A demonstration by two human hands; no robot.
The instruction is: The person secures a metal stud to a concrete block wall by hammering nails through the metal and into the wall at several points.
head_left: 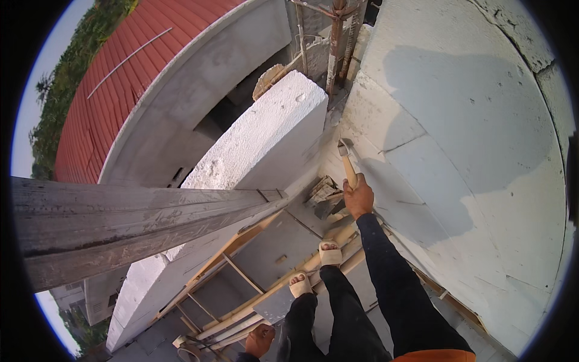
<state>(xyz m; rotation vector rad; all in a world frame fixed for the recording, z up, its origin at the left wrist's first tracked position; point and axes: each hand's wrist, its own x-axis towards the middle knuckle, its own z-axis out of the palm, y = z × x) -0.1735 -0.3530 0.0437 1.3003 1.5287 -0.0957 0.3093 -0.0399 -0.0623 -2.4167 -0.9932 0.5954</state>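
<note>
My right hand (359, 196) is closed around the wooden handle of a hammer (348, 169). The hammer's grey metal head points up and away from me, close to the pale block wall (434, 157) on the right; whether it touches cannot be made out. At the lower edge my left hand (259, 339) hangs beside my leg, its fingers curled in with nothing visible in them. The joints between the wall's blocks show as thin lines, and a shadow covers much of its face.
My sandalled feet (330, 253) stand on wooden poles (313, 260) high above a floor. A ladder-like wooden frame (241, 274) lies below to the left. A grey beam (145, 220) crosses from the left, near a low white block wall (259, 133). Rusty scaffold posts (333, 54) stand ahead.
</note>
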